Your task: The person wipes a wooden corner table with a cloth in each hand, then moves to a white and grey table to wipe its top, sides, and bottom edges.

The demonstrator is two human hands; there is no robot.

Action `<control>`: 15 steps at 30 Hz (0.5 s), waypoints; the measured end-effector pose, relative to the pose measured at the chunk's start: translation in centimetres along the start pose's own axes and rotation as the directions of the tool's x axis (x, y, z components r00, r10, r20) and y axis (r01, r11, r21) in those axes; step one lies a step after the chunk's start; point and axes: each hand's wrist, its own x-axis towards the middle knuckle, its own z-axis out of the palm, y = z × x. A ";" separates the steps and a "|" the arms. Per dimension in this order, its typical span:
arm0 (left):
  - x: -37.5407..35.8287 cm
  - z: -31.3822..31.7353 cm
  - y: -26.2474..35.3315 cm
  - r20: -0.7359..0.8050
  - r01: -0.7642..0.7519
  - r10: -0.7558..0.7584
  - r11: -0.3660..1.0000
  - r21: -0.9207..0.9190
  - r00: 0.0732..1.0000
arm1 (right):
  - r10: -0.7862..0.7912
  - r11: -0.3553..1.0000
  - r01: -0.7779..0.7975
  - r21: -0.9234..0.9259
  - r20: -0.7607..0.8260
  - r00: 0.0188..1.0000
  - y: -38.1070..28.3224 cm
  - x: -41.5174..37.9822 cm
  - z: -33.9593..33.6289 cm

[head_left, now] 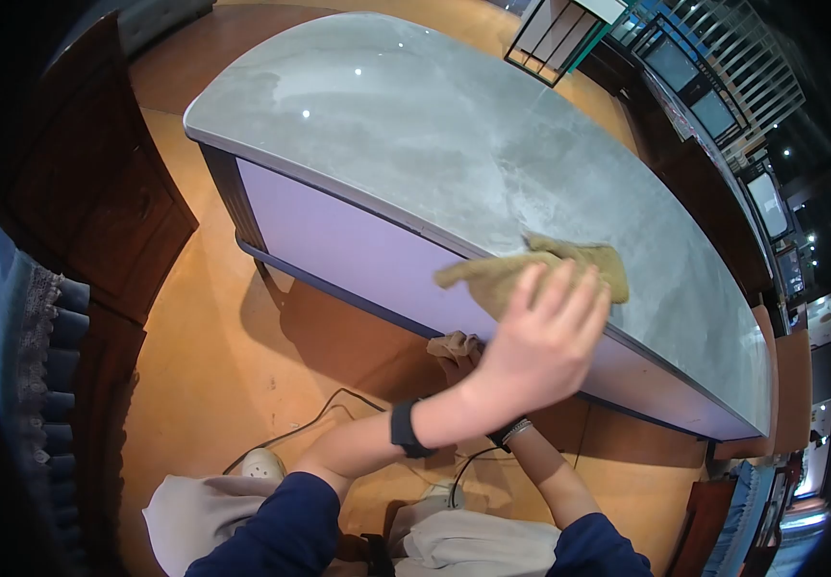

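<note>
My forearms cross in front of the marble-patterned counter (415,125). My left hand (540,332), with a black band at its wrist, presses an olive cloth (502,284) at the counter's front edge; part of the cloth lies over the top. Lower down and behind my left forearm, my right hand (460,365) holds a beige cloth (452,344) near the bottom edge of the pale purple front panel (338,240). Much of my right hand is hidden; a bracelet shows at its wrist.
Dark wooden furniture (88,202) and blue ruffled fabric (64,356) stand at the left. A black cable (314,416) runs over the orange floor (185,385). A black metal rack (555,43) stands behind the counter, with framed items at the right.
</note>
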 end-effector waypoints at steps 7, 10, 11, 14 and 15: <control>1.9 1.2 -0.4 0.142 -0.343 0.333 0.938 0.054 0.932 | 0.060 0.983 -0.079 0.163 0.123 0.991 -0.4 -0.8 -0.6; 3.1 -0.4 -3.2 0.218 -0.531 0.514 0.847 0.018 0.829 | 0.383 0.479 -0.565 0.671 0.419 0.823 -1.5 0.4 -1.1; 3.4 -1.1 -4.1 0.240 -0.578 0.556 0.816 0.027 0.796 | 0.355 0.522 -0.546 0.656 0.415 0.838 -1.9 1.2 -1.4; 4.2 -4.5 -8.2 0.306 -0.453 0.426 0.891 0.020 0.851 | 0.079 0.904 -0.119 0.410 0.113 0.990 -2.1 4.1 -4.4; 4.2 -6.1 -10.3 0.305 -0.364 0.340 0.931 0.023 0.889 | 0.093 0.900 -0.111 0.421 0.062 0.994 -2.3 5.6 -6.0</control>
